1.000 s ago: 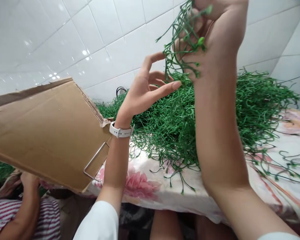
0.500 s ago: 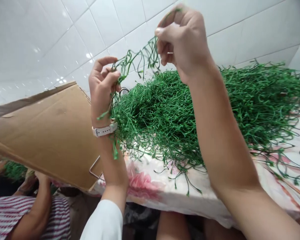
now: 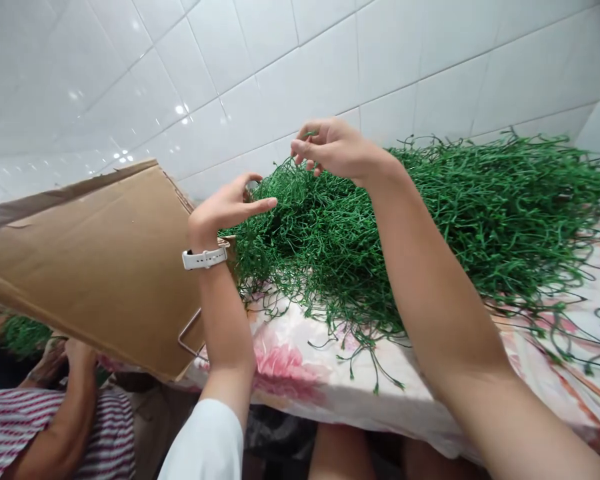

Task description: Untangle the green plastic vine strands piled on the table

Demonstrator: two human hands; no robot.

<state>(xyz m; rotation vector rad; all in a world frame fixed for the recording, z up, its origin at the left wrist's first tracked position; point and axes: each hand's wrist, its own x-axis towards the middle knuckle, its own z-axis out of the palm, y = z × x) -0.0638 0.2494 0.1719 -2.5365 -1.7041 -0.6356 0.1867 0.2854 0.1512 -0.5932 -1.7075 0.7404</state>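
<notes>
A big heap of thin green stems (image 3: 350, 233), tangled and tipped with small buds, lies on a floral cloth (image 3: 290, 360). My left hand (image 3: 235, 200), above a white watch band, is at the heap's left end with thumb and fingers spread apart and nothing gripped. Higher and to the right, my right hand (image 3: 327, 147) pinches a green stem between thumb and fingers over the back of the heap. Strands hang just below its fingertips, in front of the pile.
A large brown cardboard piece (image 3: 95, 267) leans at the left, with a metal wire loop (image 3: 190, 337) by its lower corner. Beyond it, at the lower left, another person in a striped top (image 3: 55, 427) has hands near green stems. White tiled wall (image 3: 320, 73) stands behind.
Both hands have come down toward the heap. The left hand has opened and let go of the strands that were stretched between the hands. The other person's arm has shifted slightly left.
</notes>
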